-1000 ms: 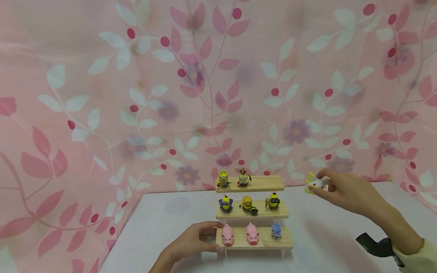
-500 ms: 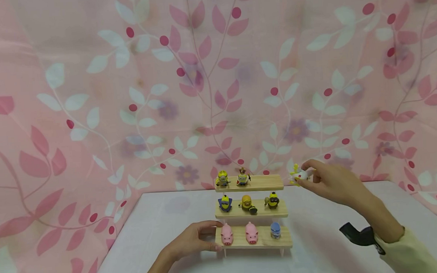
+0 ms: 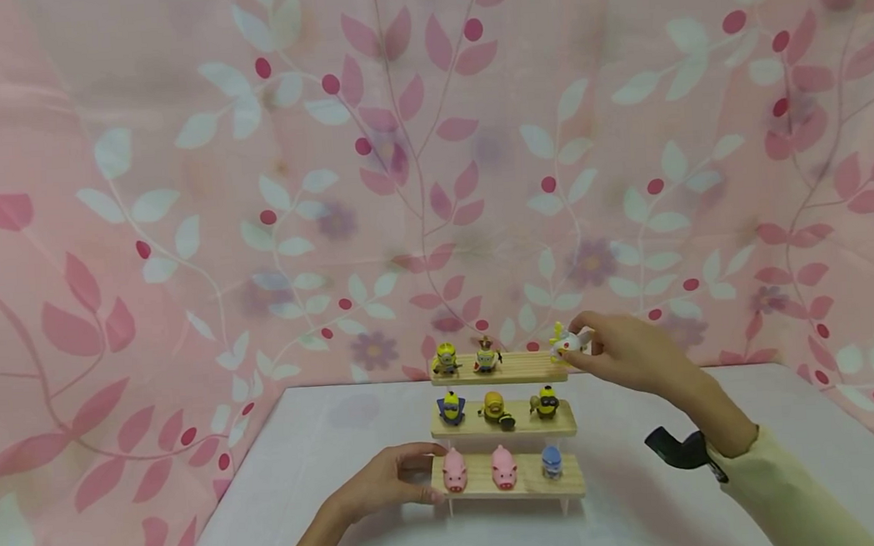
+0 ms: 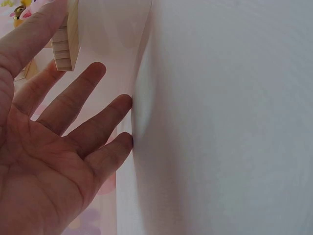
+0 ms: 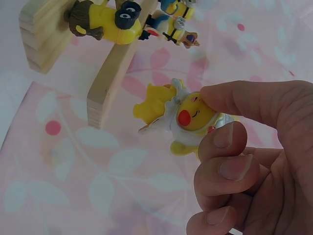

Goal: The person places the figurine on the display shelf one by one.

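Note:
My right hand (image 3: 633,354) pinches a small figurine (image 5: 193,115) with a yellow face, a white hooded outfit and a red cheek. In the head view it overlaps the right end of the top board of a three-tier wooden display stand (image 3: 529,366); the right wrist view shows it just off that board's end. Thumb and index finger of my left hand (image 3: 382,483) hold the left end of the lowest board (image 4: 63,46), the other fingers spread. Two minion figurines, one with a crown (image 3: 486,357), stand on the top board's left and middle.
On the middle board are three yellow minion figurines (image 3: 494,408). The bottom board carries two pink pigs (image 3: 504,469) and a blue figurine (image 3: 552,462). A white cloth covers the table (image 3: 667,476), and a pink leaf-patterned curtain (image 3: 431,181) hangs behind.
My right hand has carried the figurine leftward and slightly up, from right of the stand to the top board's right end. The left hand stays on the lowest board.

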`<act>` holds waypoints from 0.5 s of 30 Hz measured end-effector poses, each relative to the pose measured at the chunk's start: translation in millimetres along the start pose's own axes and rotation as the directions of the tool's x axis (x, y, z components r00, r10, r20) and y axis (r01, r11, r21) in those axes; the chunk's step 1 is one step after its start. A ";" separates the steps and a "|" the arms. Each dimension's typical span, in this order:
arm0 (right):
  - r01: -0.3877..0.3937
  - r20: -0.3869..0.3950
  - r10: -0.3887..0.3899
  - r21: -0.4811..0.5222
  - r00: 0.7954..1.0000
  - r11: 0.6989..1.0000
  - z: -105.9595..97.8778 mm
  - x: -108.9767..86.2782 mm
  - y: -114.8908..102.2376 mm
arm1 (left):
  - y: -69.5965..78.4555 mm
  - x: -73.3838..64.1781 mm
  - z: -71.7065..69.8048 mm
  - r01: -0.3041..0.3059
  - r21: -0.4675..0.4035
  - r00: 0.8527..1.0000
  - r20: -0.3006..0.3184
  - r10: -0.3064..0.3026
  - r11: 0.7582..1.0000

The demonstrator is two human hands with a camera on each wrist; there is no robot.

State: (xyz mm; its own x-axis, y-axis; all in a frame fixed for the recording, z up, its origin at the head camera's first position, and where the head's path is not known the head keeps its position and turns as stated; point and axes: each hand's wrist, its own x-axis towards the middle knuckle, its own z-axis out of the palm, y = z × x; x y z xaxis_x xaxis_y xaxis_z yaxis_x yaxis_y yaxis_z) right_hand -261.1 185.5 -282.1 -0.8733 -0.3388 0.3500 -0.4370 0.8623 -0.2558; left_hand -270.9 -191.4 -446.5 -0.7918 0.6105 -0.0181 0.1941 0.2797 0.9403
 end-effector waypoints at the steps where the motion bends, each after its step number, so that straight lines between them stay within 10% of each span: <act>1: 0.000 0.007 0.000 0.000 1.000 1.000 0.0 1.9 -0.5 | 0.2 0.1 0.0 -0.001 0.000 1.000 0.001 0.001 1.000; 15: 0.067 0.048 -0.068 0.025 0.997 0.997 12.6 22.9 -2.7 | 1.4 0.4 -0.7 0.004 0.017 1.000 -0.004 -0.004 1.000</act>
State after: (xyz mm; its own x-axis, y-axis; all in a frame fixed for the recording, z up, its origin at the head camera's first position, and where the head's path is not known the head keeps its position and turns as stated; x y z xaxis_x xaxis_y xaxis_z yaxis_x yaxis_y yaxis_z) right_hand -282.6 170.6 -284.8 -0.8509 -0.4142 0.3232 -0.4997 0.8280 -0.2544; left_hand -271.4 -191.3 -445.0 -0.7950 0.6062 -0.0203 0.2010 0.2948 0.9342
